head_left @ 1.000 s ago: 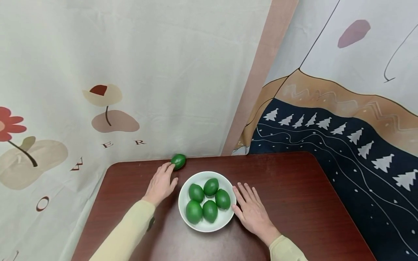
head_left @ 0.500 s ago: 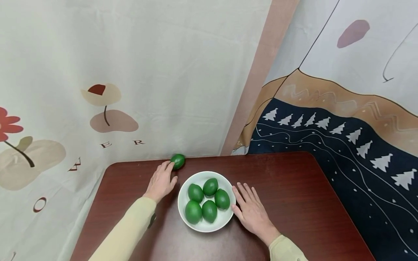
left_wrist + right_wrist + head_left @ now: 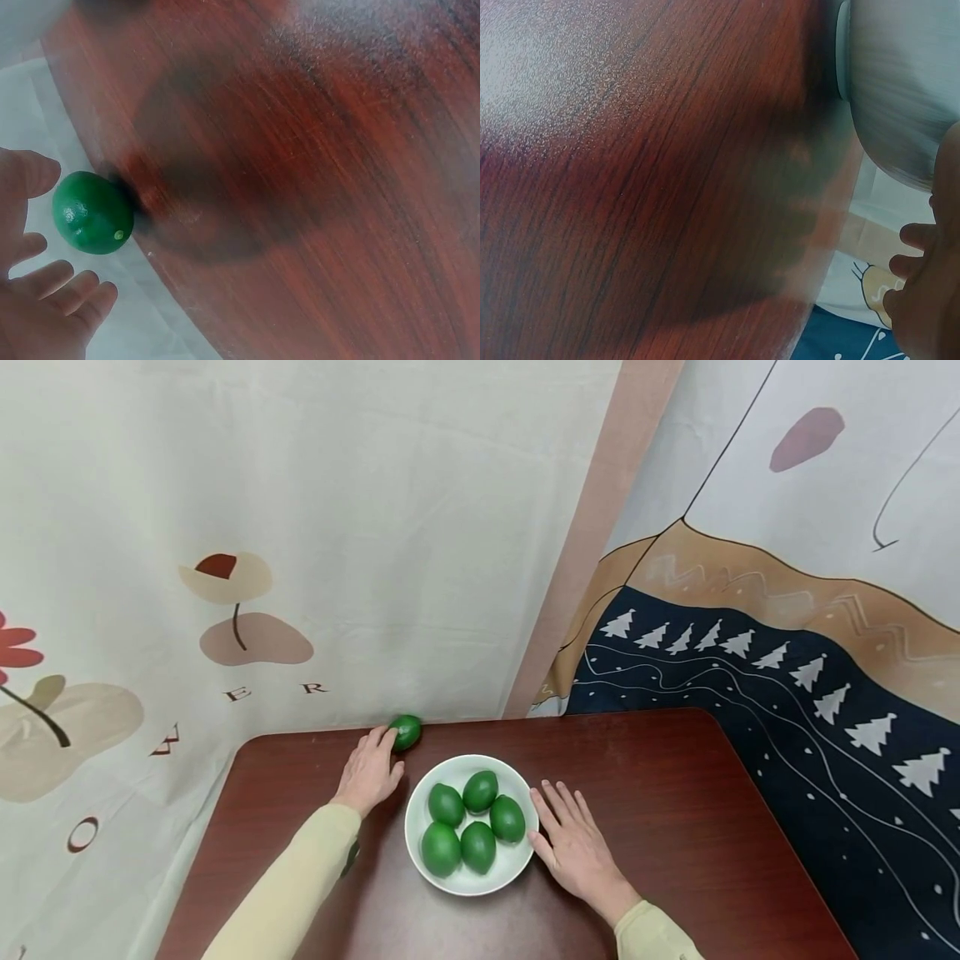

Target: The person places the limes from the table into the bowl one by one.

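Observation:
A single green lime (image 3: 407, 732) lies at the far edge of the table, left of the white bowl (image 3: 471, 884). My left hand (image 3: 367, 774) reaches to it, fingertips right by its near side. In the left wrist view the thumb and fingers are spread about the lime (image 3: 93, 213), with gaps visible and no grip on it. Several more limes (image 3: 477, 847) sit inside the bowl. My right hand (image 3: 576, 852) is at the bowl's right side, fingers extended, its thumb and index finger at the wall. The right wrist view has this hand (image 3: 930, 285) partly cut off beside the bowl (image 3: 900, 82).
The dark red wood-grain table (image 3: 660, 810) ends just behind the loose lime. A pale printed curtain (image 3: 420, 568) hangs along that far edge. To the right hangs a navy cloth with white trees (image 3: 738, 643).
The head view has shifted slightly, so everything sits a little further left. Both hands, the bowl and the limes keep nearly the same places relative to one another.

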The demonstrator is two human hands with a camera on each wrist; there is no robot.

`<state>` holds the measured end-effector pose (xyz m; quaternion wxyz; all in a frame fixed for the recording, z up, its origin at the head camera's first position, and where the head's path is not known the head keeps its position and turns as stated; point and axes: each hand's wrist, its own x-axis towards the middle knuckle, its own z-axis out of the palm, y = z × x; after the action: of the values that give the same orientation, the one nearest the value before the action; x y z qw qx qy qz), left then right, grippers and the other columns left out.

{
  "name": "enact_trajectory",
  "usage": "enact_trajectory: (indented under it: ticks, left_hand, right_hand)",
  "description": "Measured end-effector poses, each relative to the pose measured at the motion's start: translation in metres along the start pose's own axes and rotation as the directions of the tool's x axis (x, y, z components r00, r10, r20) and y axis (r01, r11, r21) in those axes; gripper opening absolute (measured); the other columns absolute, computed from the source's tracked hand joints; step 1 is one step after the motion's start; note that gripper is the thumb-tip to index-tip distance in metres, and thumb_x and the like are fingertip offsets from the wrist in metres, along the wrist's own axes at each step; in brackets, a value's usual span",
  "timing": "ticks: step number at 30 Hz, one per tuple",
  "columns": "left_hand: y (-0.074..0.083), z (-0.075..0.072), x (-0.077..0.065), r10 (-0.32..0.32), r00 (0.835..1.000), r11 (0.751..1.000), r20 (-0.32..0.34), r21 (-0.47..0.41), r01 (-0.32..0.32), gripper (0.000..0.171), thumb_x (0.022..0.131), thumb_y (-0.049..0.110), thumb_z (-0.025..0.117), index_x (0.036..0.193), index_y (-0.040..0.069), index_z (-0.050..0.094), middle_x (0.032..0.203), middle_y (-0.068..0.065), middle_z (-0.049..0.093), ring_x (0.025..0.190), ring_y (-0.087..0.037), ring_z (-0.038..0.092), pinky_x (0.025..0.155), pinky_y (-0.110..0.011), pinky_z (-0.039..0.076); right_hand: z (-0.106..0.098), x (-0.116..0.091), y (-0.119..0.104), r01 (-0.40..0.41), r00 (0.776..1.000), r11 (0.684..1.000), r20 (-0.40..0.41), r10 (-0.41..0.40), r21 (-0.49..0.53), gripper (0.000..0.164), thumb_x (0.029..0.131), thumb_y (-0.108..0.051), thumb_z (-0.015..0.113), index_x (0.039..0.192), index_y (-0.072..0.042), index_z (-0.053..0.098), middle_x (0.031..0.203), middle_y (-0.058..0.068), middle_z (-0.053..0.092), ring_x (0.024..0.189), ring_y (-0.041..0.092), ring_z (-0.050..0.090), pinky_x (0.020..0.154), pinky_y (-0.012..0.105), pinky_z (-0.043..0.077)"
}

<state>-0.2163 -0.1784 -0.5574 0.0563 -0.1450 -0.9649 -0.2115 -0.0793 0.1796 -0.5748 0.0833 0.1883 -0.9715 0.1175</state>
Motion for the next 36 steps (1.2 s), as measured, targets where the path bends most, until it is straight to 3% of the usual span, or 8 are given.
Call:
enact_trajectory:
  ticks: [10, 18, 26, 36]
  left_hand:
    - [-0.002, 0.004, 0.012, -0.008, 1.0, 1.0, 0.02, -0.007, 0.008, 0.06, 0.093, 0.01, 0.07, 0.147, -0.004, 0.05, 0.147, -0.029, 0.046, 0.13, -0.049, 0.047, 0.105, -0.064, 0.042]
    - [0.0, 0.012, 0.02, -0.044, 0.997, 0.999, 0.061, -0.012, 0.045, 0.062, 0.094, 0.01, 0.068, 0.151, -0.002, 0.045, 0.153, -0.03, 0.039, 0.136, -0.049, 0.042, 0.109, -0.063, 0.039]
    - [-0.006, 0.017, 0.029, -0.027, 0.998, 1.0, 0.053, 0.003, 0.027, 0.064, 0.093, 0.008, 0.067, 0.152, 0.0, 0.044, 0.155, -0.029, 0.038, 0.136, -0.05, 0.041, 0.108, -0.065, 0.039]
    - [-0.01, 0.02, 0.036, 0.001, 0.997, 1.0, 0.075, 0.007, -0.001, 0.067, 0.092, 0.005, 0.069, 0.154, 0.001, 0.043, 0.155, -0.03, 0.037, 0.139, -0.051, 0.038, 0.108, -0.067, 0.038]
  right_hand:
    - [-0.002, 0.002, 0.0, 0.0, 1.0, 1.0, 0.02, 0.0, -0.009, 0.064, 0.106, -0.043, 0.051, 0.16, -0.01, 0.039, 0.162, 0.018, 0.039, 0.151, 0.04, 0.035, 0.122, 0.057, 0.026]
    - [-0.001, 0.002, -0.001, 0.015, 0.999, 1.0, -0.03, -0.016, -0.026, 0.063, 0.105, -0.04, 0.055, 0.157, -0.008, 0.044, 0.159, 0.019, 0.043, 0.148, 0.042, 0.039, 0.119, 0.058, 0.03]
    - [-0.002, 0.001, -0.001, -0.007, 1.0, 1.0, 0.014, 0.008, -0.013, 0.063, 0.106, -0.042, 0.051, 0.16, -0.01, 0.04, 0.162, 0.017, 0.039, 0.151, 0.04, 0.035, 0.122, 0.057, 0.026]
    - [-0.001, 0.0, 0.0, -0.003, 1.0, 1.0, 0.001, 0.003, -0.008, 0.063, 0.106, -0.043, 0.052, 0.159, -0.01, 0.041, 0.162, 0.017, 0.04, 0.15, 0.04, 0.036, 0.122, 0.057, 0.027]
